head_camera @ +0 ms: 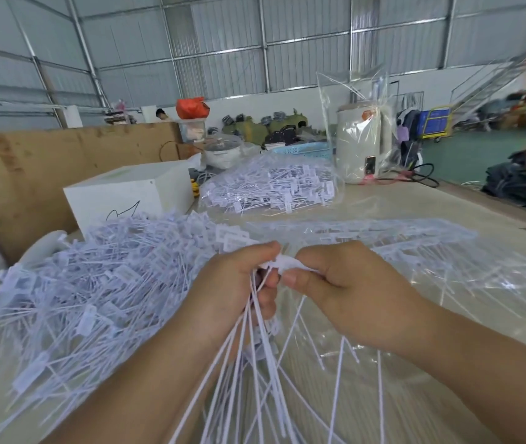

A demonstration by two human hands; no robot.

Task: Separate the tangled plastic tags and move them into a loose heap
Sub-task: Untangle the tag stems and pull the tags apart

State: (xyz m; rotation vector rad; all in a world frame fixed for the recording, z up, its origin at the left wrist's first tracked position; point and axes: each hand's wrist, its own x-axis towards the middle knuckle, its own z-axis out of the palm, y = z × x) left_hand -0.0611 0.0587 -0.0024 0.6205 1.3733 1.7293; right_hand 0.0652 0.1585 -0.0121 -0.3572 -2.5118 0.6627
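While both hands work at the middle of the table (415, 206), a bunch of tags (255, 357) hangs between them, the long white stems fanning down toward the camera. The left hand (236, 283) has its fingers curled round the upper ends of the stems. The right hand (335, 277) pinches the white tag heads (282, 262) between thumb and curled fingers, just beside the left hand's knuckles.

The loose heap (88, 283) lies on the table to the left of the hands. More tags lie on clear plastic sheeting (447, 283) to the right, and a further bagged pile (271, 184) sits behind, near a white box (127, 193).

To do this step well:

1. Keep the left grip firm near the heads, so the stems stay gathered.
2. Draw the heads apart with the right hand in a straight pull along the stems; a sideways pull would likely lock the stems tighter.
3. Take a few tags at a time. The stems look thin and flexible and may snag on each other.
4. Drop freed tags onto the left heap without pressing them down.
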